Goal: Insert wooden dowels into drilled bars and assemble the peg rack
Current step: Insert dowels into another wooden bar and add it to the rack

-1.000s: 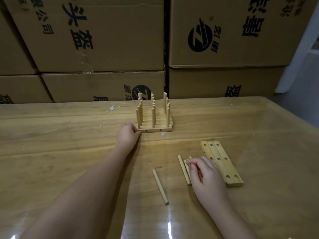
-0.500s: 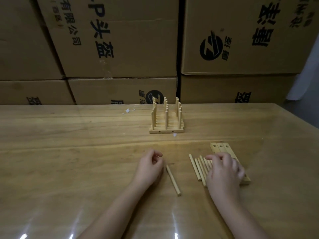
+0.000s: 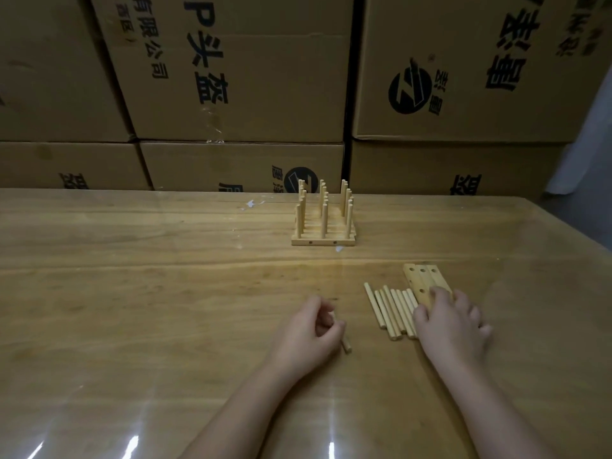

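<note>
Dowels point(image 3: 387, 309) on glossy table point(image 3: 165, 293), boxes point(image 3: 248, 77) behind — left hand point(image 3: 306, 332) grips one, right hand point(image 3: 450, 326) flat.

The upper middle carton point(image 3: 238, 94) carries in black print the letter "P", then "头盔", and the smaller "有限公司" beside it. The upper right carton point(image 3: 470, 104) shows a round black logo with a Z-like mark; its large characters I cannot read.

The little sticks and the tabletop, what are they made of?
The loose sticks look like pale, unfinished wood: matte, plain cut ends. The tabletop seems wood too, grain showing, but glossy, perhaps varnished or film-covered, since lights reflect.
</note>
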The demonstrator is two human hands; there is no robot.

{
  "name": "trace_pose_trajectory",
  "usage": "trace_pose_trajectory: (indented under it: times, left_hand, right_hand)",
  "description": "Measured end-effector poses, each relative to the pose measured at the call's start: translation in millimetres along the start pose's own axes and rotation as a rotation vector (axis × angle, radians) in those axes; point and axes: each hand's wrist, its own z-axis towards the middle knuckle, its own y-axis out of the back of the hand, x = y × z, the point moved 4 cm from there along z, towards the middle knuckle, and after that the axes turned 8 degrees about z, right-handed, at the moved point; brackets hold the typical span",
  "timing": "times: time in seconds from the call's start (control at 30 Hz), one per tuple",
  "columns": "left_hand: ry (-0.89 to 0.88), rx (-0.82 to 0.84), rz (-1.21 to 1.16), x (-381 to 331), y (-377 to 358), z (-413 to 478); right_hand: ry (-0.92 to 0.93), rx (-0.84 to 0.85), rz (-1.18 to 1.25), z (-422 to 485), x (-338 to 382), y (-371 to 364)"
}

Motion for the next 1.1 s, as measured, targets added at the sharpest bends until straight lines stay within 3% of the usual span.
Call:
trace_pose_trajectory:
  times: [0.43, 0.7, 0.97, 1.1]
  left_hand:
    - [-0.222, 0.083, 0.211, 1, -10, 2]
    - [-0.203, 0.115, 0.164, 4, -12, 2]
    - [-0.196, 0.126, 0.158, 3, -10, 2]
    - [-0.146, 0.141, 0.085, 5, -9, 2]
  right_hand:
    - [0.058, -0.091, 0.176, 4, 2, 3]
    - [0.113, -0.159, 0.329, -1, 6, 7]
    - [-0.064, -0.18, 0.597, 11, -13, 2]
    - [-0.133, -0.237, 0.855, 12, -14, 4]
